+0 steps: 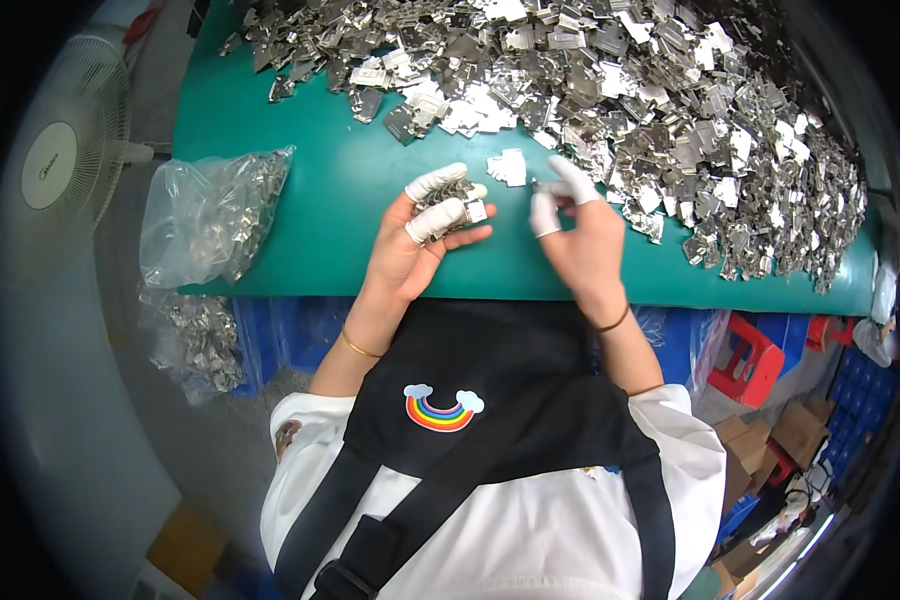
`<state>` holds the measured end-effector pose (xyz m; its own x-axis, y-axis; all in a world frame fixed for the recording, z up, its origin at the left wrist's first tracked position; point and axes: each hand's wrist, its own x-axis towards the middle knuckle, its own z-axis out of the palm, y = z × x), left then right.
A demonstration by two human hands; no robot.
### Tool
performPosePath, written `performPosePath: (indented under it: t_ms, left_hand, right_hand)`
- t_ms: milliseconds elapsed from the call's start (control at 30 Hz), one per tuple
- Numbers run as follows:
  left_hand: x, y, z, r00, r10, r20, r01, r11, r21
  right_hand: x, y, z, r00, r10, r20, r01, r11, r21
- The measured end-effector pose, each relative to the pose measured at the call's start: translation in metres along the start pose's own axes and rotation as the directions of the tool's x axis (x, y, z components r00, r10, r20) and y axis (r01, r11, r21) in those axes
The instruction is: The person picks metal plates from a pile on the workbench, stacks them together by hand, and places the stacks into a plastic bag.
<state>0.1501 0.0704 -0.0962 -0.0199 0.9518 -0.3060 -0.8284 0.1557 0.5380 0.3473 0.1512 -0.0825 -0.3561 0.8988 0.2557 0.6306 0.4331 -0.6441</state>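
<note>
My left hand (pixel 420 225), with white finger cots on its thumb and fingers, is closed around a small stack of stamped metal parts (pixel 460 208) above the green table. To its right, my right hand (pixel 582 222) is curled with white cots on thumb and forefinger. A small dark edge of a metal part (pixel 537 186) shows between those two fingertips; most of it is hidden. Just beyond the hands, a bright loose metal piece (pixel 508 168) lies on the table, apart from the big pile.
A large heap of shiny metal parts (pixel 670 130) covers the far and right side of the green table (pixel 320 240). At left are a clear bag of parts (pixel 210 220), another bag (pixel 205 340) below, and a fan (pixel 65 150). A red stool (pixel 748 360) stands below right.
</note>
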Motion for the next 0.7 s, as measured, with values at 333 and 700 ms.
performPosePath:
  t_ms: [333,700]
  left_hand:
    - [0.003,-0.009,0.015,0.999,0.000,0.039,-0.002,0.998,0.057]
    - [0.016,-0.033,0.022,0.982,0.190,-0.019,-0.181,0.956,0.230]
  right_hand:
    - [-0.004,0.008,-0.016,0.824,0.293,0.485,-0.527,0.083,0.846]
    - [-0.016,-0.039,-0.008,0.981,-0.191,0.028,0.183,0.965,0.187]
